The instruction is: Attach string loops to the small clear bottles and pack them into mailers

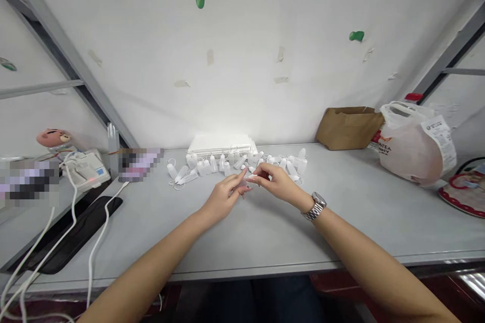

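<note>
My left hand [223, 197] and my right hand [279, 181] meet above the grey table, just in front of a spread of small white bottle-like pieces [206, 167], some with thin white loops. Between the fingertips is a small whitish, partly see-through piece [251, 177]. The right thumb and index finger pinch it, and the left fingers close around its other side. Fingers cover most of it, so its exact kind is unclear. Behind the loose pieces lies a stack of white flat sheets or boards [222, 142].
A brown paper bag [349, 130] and a white plastic bag [411, 149] stand at the right. On the left are a blurred phone-like device [139, 164], white cables [106, 219], a black flat mat [79, 236] and a white box [86, 170]. A white wall [242, 60] rises behind.
</note>
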A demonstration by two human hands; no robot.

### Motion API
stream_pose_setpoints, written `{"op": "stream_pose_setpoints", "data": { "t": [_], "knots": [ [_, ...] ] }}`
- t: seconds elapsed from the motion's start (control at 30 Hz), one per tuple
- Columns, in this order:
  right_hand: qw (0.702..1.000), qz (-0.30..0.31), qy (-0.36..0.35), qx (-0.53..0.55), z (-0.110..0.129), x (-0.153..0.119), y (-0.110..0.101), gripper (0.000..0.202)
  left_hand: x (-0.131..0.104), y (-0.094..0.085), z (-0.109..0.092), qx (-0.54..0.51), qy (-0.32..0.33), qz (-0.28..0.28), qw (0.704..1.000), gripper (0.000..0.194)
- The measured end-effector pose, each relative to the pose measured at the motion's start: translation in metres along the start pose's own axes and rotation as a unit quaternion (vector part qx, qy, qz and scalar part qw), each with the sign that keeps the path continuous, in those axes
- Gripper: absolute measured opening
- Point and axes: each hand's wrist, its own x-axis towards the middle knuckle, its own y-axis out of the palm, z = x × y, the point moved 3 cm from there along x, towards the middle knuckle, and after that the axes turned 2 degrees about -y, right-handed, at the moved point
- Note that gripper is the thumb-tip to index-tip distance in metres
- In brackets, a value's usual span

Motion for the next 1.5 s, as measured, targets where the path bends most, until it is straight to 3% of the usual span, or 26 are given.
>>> {"op": "stream_pose_setpoints", "data": {
  "t": [0.13, 0.5, 0.63, 0.87, 1.07, 1.17, 1.33, 1.4, 1.5],
  "knots": [
    [0.999, -0.028, -0.029, 0.002, 0.000, 0.000, -0.001, 0.017, 0.000, -0.002, 0.001, 0.026, 0.001, -0.022, 0.999, 0.042],
    [0.998, 0.000, -0.069, 0.012, 0.000, -0.002, 0.000, 0.010, 0.000, -0.004, 0.002, 0.046, -0.031, -0.020, 0.998, 0.046],
    [0.997, 0.000, -0.048, -0.060, -0.002, -0.003, 0.002, 0.012, -0.001, -0.004, 0.002, 0.086, 0.010, -0.025, 0.996, 0.045],
    [0.989, 0.018, 0.018, -0.147, -0.003, -0.002, 0.010, 0.037, -0.002, -0.003, -0.003, 0.154, 0.080, -0.044, 0.984, 0.043],
    [0.974, 0.070, -0.049, -0.209, 0.001, -0.001, 0.003, 0.022, -0.001, -0.004, 0.000, 0.180, 0.069, -0.051, 0.980, 0.045],
    [0.981, 0.093, -0.025, -0.171, 0.001, -0.002, 0.003, 0.028, -0.002, -0.003, -0.001, 0.196, 0.103, -0.046, 0.974, 0.046],
    [0.978, 0.168, 0.127, -0.001, -0.007, -0.004, 0.014, 0.056, -0.003, -0.002, -0.001, 0.252, 0.172, -0.036, 0.951, 0.047],
    [0.981, 0.143, 0.130, 0.003, -0.008, -0.003, 0.013, 0.055, -0.003, -0.002, -0.001, 0.265, 0.171, -0.041, 0.948, 0.048],
    [0.991, 0.105, 0.078, -0.028, -0.006, -0.001, 0.007, 0.041, -0.002, -0.003, 0.000, 0.249, 0.139, -0.046, 0.957, 0.050]
  ]
}}
